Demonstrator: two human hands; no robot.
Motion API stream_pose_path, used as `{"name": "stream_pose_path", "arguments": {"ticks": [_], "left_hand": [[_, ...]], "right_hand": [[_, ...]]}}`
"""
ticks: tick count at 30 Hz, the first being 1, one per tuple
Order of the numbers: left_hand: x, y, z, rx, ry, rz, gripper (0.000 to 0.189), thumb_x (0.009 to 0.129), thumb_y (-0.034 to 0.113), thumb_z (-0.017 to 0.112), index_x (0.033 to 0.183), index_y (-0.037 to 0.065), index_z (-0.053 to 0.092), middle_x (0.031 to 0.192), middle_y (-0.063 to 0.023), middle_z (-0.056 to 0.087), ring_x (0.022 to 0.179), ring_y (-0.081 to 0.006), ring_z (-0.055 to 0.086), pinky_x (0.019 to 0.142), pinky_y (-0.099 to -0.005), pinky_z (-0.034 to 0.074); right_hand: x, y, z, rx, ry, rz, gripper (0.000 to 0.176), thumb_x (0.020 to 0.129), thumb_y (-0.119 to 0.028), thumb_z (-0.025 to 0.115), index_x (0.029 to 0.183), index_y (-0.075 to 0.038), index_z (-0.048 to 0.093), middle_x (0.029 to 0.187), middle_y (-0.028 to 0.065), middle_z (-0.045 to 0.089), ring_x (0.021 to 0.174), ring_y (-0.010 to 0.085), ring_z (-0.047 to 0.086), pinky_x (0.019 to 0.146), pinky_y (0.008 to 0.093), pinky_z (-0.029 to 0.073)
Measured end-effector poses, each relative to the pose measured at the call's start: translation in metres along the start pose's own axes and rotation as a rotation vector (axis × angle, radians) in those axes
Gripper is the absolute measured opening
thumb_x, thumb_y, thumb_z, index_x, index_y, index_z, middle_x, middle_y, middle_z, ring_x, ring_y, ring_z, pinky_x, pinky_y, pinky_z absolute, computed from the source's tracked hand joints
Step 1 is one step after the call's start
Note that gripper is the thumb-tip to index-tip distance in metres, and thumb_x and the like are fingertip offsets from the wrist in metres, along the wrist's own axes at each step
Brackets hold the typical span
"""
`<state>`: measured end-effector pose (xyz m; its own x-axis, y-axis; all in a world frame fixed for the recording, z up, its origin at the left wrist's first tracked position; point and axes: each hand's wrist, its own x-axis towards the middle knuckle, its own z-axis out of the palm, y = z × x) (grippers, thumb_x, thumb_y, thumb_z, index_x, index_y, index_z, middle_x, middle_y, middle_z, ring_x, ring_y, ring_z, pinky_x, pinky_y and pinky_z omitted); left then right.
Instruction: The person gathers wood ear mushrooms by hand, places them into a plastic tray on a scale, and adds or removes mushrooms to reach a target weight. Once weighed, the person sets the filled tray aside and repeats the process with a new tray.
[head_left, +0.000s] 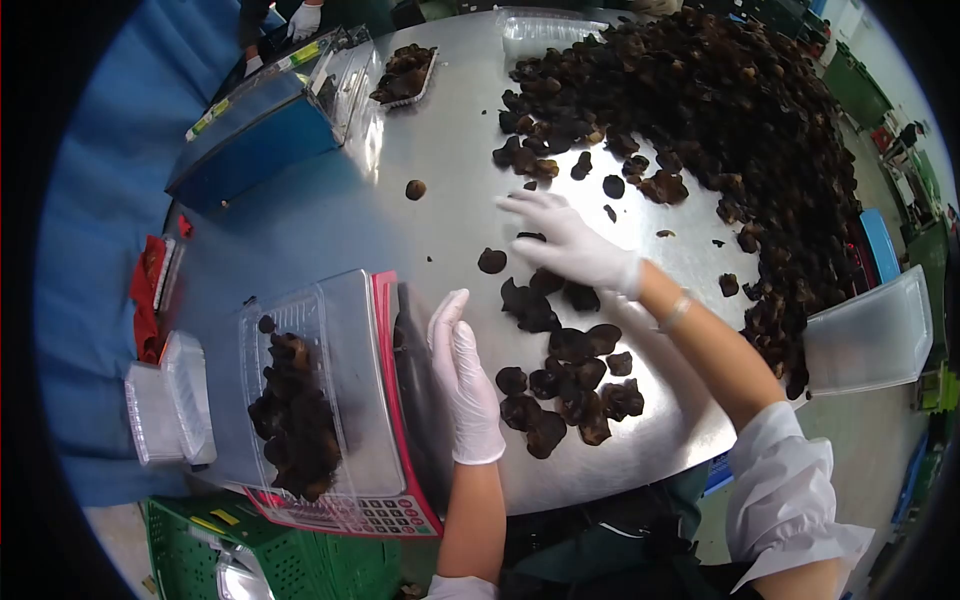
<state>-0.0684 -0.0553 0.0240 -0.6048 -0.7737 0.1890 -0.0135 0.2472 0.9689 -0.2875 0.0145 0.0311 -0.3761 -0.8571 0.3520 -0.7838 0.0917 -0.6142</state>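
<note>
My left hand (468, 385), in a white glove, is upright beside the red-edged digital scale (388, 390), with its fingers stretched out and holding nothing. My right hand (575, 243), gloved too, reaches over the metal table with its fingers apart, just above several dark wood ear mushrooms (530, 305). More loose wood ear mushrooms (570, 375) lie between my hands and the near edge. On the scale rests a clear plastic tray (333, 330) holding a heap of wood ears (295, 420). Part of the mushrooms under my right hand is hidden.
A large mushroom pile (710, 110) covers the far right of the table. A filled tray (405, 75) and a blue-sided metal box (260, 140) stand far left. Stacked clear trays (170, 405) are at left, a green crate (270, 560) below, a translucent bin (870, 330) at right.
</note>
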Motion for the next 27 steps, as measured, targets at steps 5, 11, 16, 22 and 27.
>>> {"name": "stream_pose_path", "arguments": {"ticks": [5,11,16,22,27], "left_hand": [[0.002,-0.008,0.001,-0.079,0.074,0.007,0.052,0.109,0.037,0.039,0.143,-0.001,0.049,0.146,-0.0170,0.048,0.138,-0.0287,0.043,0.117,-0.0420,0.031],[0.004,-0.010,0.006,-0.076,-0.136,0.024,0.058,0.109,0.039,0.040,0.150,-0.001,0.040,0.155,-0.0200,0.040,0.145,-0.0289,0.037,0.120,-0.0408,0.028],[0.007,-0.026,0.014,0.017,-0.287,0.188,0.059,0.108,0.032,0.046,0.156,0.000,0.031,0.155,-0.0197,0.042,0.143,-0.0291,0.041,0.119,-0.0396,0.029],[-0.010,0.009,0.012,-0.156,-0.505,0.081,0.062,0.108,0.044,0.040,0.154,0.003,0.036,0.144,-0.0198,0.053,0.131,-0.0291,0.055,0.113,-0.0386,0.039],[-0.014,0.004,0.011,-0.209,-0.526,0.030,0.059,0.108,0.044,0.038,0.148,0.001,0.045,0.136,-0.0190,0.060,0.128,-0.0282,0.058,0.110,-0.0383,0.042]], "right_hand": [[-0.007,-0.039,0.019,-0.149,-0.429,-0.149,0.052,0.098,-0.046,0.054,0.138,-0.012,0.059,0.142,0.0190,0.055,0.129,0.0426,0.050,0.111,0.0483,0.039],[-0.027,-0.041,-0.065,0.628,-0.550,0.297,0.048,0.104,-0.046,0.051,0.136,-0.012,0.062,0.134,0.0104,0.064,0.130,0.0222,0.055,0.111,0.0364,0.041],[-0.059,0.000,-0.006,0.053,-0.207,-0.107,0.045,0.106,-0.040,0.046,0.134,-0.008,0.062,0.139,0.0162,0.059,0.133,0.0324,0.048,0.117,0.0429,0.033],[-0.123,-0.052,-0.036,0.466,-0.247,0.057,0.048,0.108,-0.037,0.042,0.138,-0.002,0.055,0.139,0.0208,0.057,0.135,0.0340,0.047,0.117,0.0402,0.034],[-0.152,-0.062,-0.043,0.556,-0.072,0.146,0.047,0.107,-0.035,0.042,0.139,-0.002,0.055,0.139,0.0223,0.056,0.132,0.0354,0.049,0.114,0.0422,0.036]]}}
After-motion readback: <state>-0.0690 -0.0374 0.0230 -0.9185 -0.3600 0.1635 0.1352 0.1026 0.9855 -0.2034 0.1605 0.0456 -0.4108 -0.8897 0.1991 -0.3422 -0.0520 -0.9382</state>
